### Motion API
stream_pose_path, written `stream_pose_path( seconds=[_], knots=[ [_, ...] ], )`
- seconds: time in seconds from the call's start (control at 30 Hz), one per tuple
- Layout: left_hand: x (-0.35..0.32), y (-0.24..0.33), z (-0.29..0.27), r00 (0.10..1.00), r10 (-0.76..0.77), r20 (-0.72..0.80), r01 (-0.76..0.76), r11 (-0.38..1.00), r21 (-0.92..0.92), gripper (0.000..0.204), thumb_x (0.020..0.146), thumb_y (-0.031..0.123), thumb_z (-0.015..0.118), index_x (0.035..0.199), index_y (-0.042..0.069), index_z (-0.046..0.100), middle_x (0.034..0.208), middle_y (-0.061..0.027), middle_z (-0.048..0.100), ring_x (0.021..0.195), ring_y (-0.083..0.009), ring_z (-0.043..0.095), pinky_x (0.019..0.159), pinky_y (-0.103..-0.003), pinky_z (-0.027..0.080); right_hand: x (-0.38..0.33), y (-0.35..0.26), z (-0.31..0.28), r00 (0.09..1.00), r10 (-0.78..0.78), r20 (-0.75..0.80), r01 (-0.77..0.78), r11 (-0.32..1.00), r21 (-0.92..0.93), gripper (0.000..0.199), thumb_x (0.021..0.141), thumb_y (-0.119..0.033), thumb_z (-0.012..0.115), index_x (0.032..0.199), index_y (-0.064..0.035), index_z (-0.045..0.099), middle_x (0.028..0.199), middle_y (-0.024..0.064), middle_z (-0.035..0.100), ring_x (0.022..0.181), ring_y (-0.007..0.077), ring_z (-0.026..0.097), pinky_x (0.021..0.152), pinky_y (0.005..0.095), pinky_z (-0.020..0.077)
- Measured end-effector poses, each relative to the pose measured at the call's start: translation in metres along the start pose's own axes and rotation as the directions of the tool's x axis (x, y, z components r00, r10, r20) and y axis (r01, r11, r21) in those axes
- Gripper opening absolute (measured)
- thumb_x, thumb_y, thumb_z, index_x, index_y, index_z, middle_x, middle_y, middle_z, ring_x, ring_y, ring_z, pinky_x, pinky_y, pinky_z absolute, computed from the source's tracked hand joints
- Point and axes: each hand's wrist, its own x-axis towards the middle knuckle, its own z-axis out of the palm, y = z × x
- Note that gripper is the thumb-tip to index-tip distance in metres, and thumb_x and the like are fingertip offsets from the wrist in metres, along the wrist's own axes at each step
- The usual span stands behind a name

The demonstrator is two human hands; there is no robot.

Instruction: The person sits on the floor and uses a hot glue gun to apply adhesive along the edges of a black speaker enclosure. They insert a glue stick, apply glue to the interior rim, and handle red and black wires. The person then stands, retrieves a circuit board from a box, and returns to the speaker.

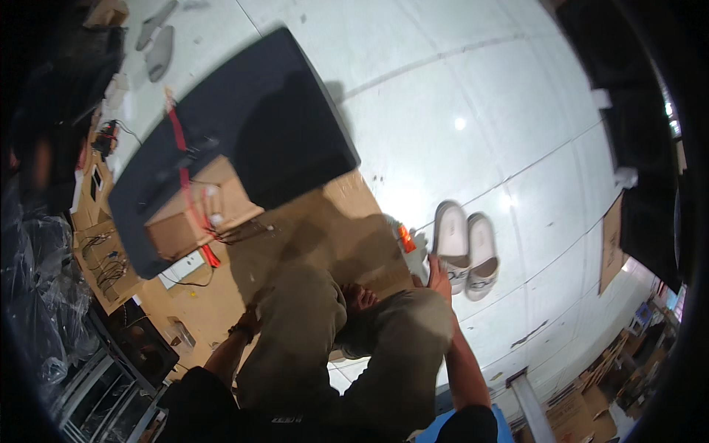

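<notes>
A large dark cabinet with a curved edge lies ahead of me, partly on a flat cardboard sheet. On its left part rests a small open cardboard box, with a red strap and thin wires around it. My left hand is down beside my left knee, its fingers mostly hidden. My right hand is beside my right knee, near the slippers. Its fingers are bent around something I cannot make out, close to a grey-green item with an orange part.
A pair of pale slippers stands on the white tiled floor to my right. Other footwear lies at the far left. Cardboard with cables, a speaker and plastic wrap crowd the left side. Dark cabinets line the right.
</notes>
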Motion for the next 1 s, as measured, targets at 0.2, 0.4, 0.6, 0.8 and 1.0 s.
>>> stream_pose_path(
  seconds=[0.2,0.4,0.6,0.8,1.0],
  knots=[
    [-0.107,0.103,-0.044,0.946,0.303,-0.115,-0.314,0.945,-0.09,0.053,0.1,0.041,0.044,0.137,0.006,0.056,0.136,-0.0207,0.059,0.126,-0.0341,0.056,0.105,-0.044,0.043,-0.187,0.035,-0.154,0.952,0.254,0.169,-0.222,0.957,-0.188,0.061,0.081,-0.042,0.077,0.123,-0.002,0.061,0.109,0.0236,0.068,0.102,0.0416,0.065,0.09,0.0501,0.0516],
    [-0.258,0.169,-0.12,0.973,0.2,0.117,-0.225,0.931,0.287,0.057,0.096,0.055,0.041,0.122,0.012,0.066,0.111,-0.0108,0.072,0.099,-0.0286,0.068,0.088,-0.042,0.052,-0.285,0.064,-0.229,0.985,0.048,-0.165,-0.052,0.998,-0.02,0.042,0.086,-0.025,0.073,0.123,-0.0069,0.066,0.082,0.017,0.071,0.066,0.0234,0.065,0.062,0.0384,0.0553],
    [-0.355,0.327,-0.22,0.995,0.097,0.034,-0.095,0.994,-0.049,0.045,0.092,0.048,0.059,0.11,0.008,0.069,0.095,-0.0058,0.073,0.075,-0.0164,0.068,0.068,-0.031,0.055,-0.266,-0.015,-0.318,0.921,0.391,0.012,-0.378,0.883,0.279,0.034,0.088,-0.016,0.066,0.12,-0.0054,0.068,0.082,0.0101,0.071,0.066,0.0192,0.062,0.059,0.0372,0.0528],
    [-0.331,0.518,-0.317,0.786,0.615,-0.06,-0.615,0.788,0.016,0.046,0.092,0.047,0.06,0.116,0.009,0.069,0.101,-0.008,0.073,0.09,-0.0209,0.069,0.076,-0.038,0.055,-0.09,0.068,-0.405,0.995,-0.064,0.076,-0.009,0.709,0.705,0.017,0.092,-0.023,0.064,0.091,-0.0069,0.071,0.071,0.008,0.063,0.063,0.0231,0.063,0.058,0.0383,0.0516],
    [-0.41,0.633,-0.383,0.858,0.413,-0.306,-0.375,0.91,0.176,0.04,0.091,0.043,0.059,0.104,0.008,0.073,0.089,-0.0098,0.074,0.086,-0.0251,0.071,0.079,-0.041,0.055,0.137,-0.203,-0.745,0.934,0.292,-0.205,-0.17,0.871,0.461,0.04,0.089,-0.013,0.066,0.126,0.0006,0.059,0.091,0.0114,0.072,0.071,0.0205,0.068,0.058,0.0335,0.0565]
  ],
)
